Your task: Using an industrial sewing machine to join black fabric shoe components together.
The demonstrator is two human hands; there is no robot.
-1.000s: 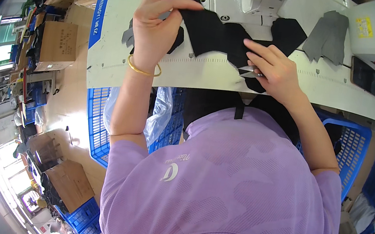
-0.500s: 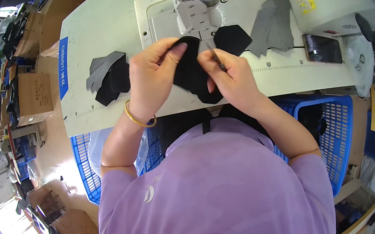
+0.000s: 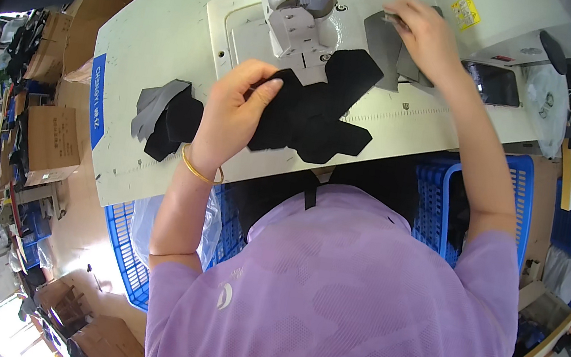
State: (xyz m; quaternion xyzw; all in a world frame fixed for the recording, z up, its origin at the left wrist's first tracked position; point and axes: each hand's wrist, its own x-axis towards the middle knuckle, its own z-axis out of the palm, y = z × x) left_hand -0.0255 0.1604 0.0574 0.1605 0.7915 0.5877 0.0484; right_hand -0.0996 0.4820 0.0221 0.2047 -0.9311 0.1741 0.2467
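**The black cloth (image 3: 305, 119) pinched in the left hand (image 3: 236, 112), the right hand (image 3: 430, 43) out at the grey pieces (image 3: 381, 45)**

The black cloth lies on the near side of the sewing machine (image 3: 297, 29), close to the near edge of the desk (image 3: 163, 34). Its long axis runs roughly left to right. From the pinched left end it widens through the middle, then splits: one broad lobe points far and right, a shorter one points right and slightly near. Whether it is one piece or several overlapping is not clear.

The left hand is nearly closed, thumb pressed against the bent index finger with the cloth's left edge between them. The right hand is partly curled, palm down, with a small metal tool (image 3: 395, 19) gripped at its fingertips. It is over the far part of the grey pieces; whether it touches them cannot be told. These lie slightly fanned, their long axis running far to near, to the right of the machine.

Left of the left hand is a second pile (image 3: 169, 119), grey strips on its left, black ones on its right. Right of the grey pieces lies a dark-screened phone (image 3: 491, 84), near a white housing with a yellow label (image 3: 465, 12). A gold bracelet (image 3: 196, 168) circles the left wrist. Below the desk stand two blue baskets, a left basket (image 3: 124, 258) with a clear bag (image 3: 146, 220) and a right basket (image 3: 432, 208) beside the person's lap. Cardboard boxes (image 3: 54, 142) stand farther left.
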